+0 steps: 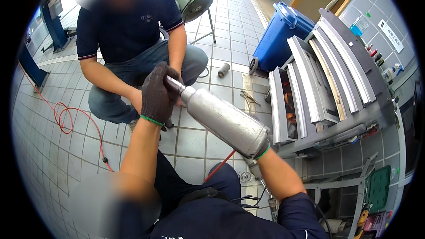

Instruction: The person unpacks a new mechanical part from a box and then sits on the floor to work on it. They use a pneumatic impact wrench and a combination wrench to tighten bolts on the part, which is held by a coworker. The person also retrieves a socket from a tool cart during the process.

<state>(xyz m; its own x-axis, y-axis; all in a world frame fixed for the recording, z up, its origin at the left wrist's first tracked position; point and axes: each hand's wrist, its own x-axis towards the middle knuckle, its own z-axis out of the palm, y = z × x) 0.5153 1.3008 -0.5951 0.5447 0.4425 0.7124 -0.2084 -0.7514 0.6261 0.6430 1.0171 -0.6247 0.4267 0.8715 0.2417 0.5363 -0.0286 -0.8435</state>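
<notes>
Since that silver muffler (226, 121) is held up in the air over the tiled floor (195, 141), gloved left hand (156, 94) wrapped around its pipe end and right hand (262, 151) mostly hidden under the fat end, I'd say one slip drops it near the crouching person (128, 44).

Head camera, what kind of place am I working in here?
Probably a vehicle repair workshop. A grey tool chest stands with its drawers stepped open, your gloved left hand and right hand hold a silver muffler-like cylinder, and the tiled floor carries a red hose and a blue wheeled bin.
</notes>
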